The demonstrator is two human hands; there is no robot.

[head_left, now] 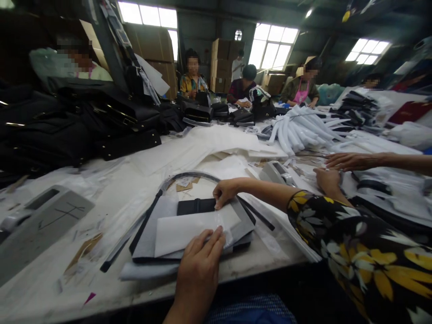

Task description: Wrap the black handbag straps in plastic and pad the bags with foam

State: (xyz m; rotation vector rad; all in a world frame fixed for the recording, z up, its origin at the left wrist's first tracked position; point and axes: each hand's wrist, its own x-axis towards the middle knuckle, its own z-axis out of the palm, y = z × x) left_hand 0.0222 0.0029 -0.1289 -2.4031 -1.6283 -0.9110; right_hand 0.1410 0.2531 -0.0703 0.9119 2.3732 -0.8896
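A flat grey bag with black edging [143,243] lies on the table before me, its curved handle [189,175] wrapped in clear plastic. Across the bag sits a white foam sheet [182,229], with shiny clear plastic near its right end. My left hand [202,261] rests on the sheet's near edge, fingers stretched out flat. Just beyond the sheet is a black strap [189,206] with a narrow band around it. My right hand [227,191] comes from the right and pinches at the strap's right end; the fingertips partly hide the contact.
Grey tape dispensers [47,220] stand at left and right. A co-worker's hands [340,168] work at the right. Black bags [128,121] are heaped at the left, white-wrapped handles [300,130] at the back right. Paper tags [84,252] and scraps litter the table.
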